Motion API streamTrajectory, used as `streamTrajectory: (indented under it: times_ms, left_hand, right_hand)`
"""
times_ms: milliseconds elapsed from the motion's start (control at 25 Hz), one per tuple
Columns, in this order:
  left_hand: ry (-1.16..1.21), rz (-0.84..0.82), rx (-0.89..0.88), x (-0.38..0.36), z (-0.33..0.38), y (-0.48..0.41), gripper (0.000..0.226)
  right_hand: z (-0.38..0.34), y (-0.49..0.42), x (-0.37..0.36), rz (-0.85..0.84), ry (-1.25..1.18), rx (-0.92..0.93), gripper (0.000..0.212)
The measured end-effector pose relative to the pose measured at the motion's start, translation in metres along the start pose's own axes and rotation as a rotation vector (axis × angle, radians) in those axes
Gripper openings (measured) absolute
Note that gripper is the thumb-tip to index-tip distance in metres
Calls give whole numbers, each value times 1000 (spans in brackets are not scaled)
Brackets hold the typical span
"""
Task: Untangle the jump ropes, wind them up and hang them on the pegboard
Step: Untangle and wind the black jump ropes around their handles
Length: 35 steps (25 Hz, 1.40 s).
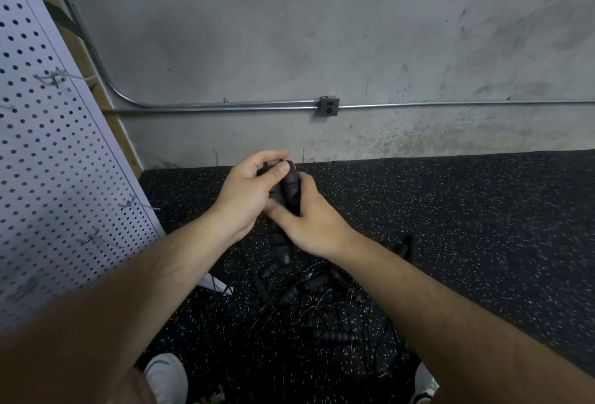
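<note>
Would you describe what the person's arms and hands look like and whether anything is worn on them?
The left forearm and right forearm are bare to the frame's edge, with light hair and no sleeve in view. The left hand and right hand wear no gloves; no watch, bracelet or ring shows.

the pegboard (pixel 48 146) stands at the left, with hooks (pixel 53 76) on its face. the wall (pixel 289 33) runs across the back, a conduit (pixel 225 109) along it and an outlet box (pixel 328 106) on that conduit near the middle. the floor mat (pixel 483 210) meets the wall's foot. tangled jump ropes (pixel 306 291) lie on the mat between the left shoe (pixel 167 378) and right shoe (pixel 426 384), below the handles (pixel 288 192) held by the left hand (pixel 248 194) above and the right hand (pixel 315 226) beneath.
</note>
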<state>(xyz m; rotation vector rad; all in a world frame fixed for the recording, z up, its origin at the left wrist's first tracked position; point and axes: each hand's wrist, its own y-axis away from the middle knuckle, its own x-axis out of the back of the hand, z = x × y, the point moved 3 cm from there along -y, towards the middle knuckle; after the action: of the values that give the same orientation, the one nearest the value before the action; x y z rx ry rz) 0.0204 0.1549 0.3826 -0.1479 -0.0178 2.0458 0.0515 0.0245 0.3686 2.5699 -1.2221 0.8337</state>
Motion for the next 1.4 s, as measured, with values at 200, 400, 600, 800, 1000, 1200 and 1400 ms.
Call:
streamTrajectory:
  times_ms: [200,400,600,800,1000,1200,1400]
  left_hand:
    - [-1,158,-12,3,-1,-5,20]
    - [-975,-40,-21,26,11,1,52]
    - [-1546,-210,-520,27,15,9,97]
    - [-1659,-269,-845,18,0,7,105]
    - [-1561,-197,-898,31,4,2,100]
    - [-1536,-134,-898,45,9,-2,90]
    - [-1492,-39,-824,60,20,-1,86]
  right_hand:
    - [-1,7,-4,111,618,-42,89]
    - [3,-1,16,89,747,33,66]
    - [6,-7,29,72,923,221,71]
    - [0,-11,24,97,816,362,76]
    - [-3,-17,16,165,728,412,72]
    - [-6,-19,17,251,395,378,78]
    - [16,-40,-16,204,-176,71,71]
